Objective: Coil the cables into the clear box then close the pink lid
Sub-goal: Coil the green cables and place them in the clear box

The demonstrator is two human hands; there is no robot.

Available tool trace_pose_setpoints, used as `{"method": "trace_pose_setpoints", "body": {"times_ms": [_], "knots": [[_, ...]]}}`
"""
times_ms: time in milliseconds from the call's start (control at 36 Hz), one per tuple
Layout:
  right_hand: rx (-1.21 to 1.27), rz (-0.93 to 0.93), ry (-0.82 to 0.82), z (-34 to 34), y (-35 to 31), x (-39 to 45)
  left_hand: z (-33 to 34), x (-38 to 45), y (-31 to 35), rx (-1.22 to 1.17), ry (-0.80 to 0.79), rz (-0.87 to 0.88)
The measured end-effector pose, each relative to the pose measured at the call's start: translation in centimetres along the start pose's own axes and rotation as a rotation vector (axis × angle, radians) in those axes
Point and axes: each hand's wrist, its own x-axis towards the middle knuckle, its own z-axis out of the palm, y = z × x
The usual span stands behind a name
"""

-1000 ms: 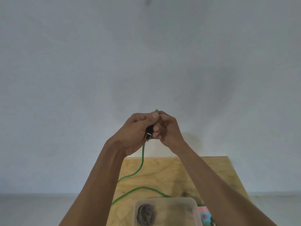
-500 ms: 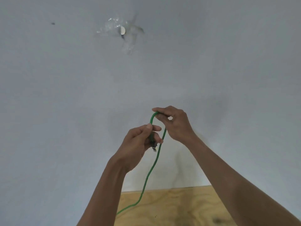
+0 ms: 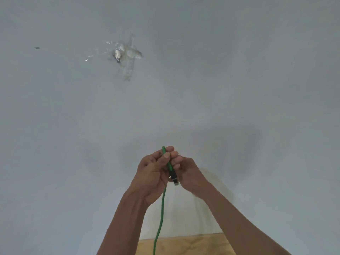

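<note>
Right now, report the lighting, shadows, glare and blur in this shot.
Head view: soft, even light on the pale grey wall; faint arm shadows fall on it right of the right hand; clear tape glints around a small metal fitting; the thin green cable and left hand look sharp; wide-angle bending is hard to judge.

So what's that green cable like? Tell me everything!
The cable is thin, green and looks braided, ending in a black plug with a small metal tip. Both hands hold its top end up in front of the wall: left hand pinching it, right hand beside the plug. The rest hangs down to the wooden table.
</note>
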Motion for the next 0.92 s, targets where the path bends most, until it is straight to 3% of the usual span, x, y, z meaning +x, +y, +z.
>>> {"method": "trace_pose_setpoints", "body": {"times_ms": [111,194,278,500,750,806,917], "knots": [[0.028,0.117,-0.037,1.6,1.0,-0.3,0.3,1.2,0.7,-0.051,0.087,0.047],[0.169,0.181,-0.092,2.7,1.6,-0.5,0.0,2.2,1.5,0.025,0.155,0.125],[0.147,0.193,-0.128,3.3,2.1,-0.5,-0.5,3.0,2.7,0.097,0.184,0.202],[0.034,0.042,-0.072,3.0,0.5,0.0,-4.2,4.2,4.3,0.590,0.182,0.290],[-0.182,-0.248,-0.136,0.6,-3.2,1.3,-6.6,3.1,2.6,0.982,0.121,0.198],[-0.187,-0.280,-0.110,-0.4,-4.4,2.1,-6.5,2.6,2.2,0.972,0.081,0.168],[-0.217,-0.267,0.002,-2.1,-5.3,4.2,-5.4,1.5,1.5,0.727,0.011,0.062]]}}
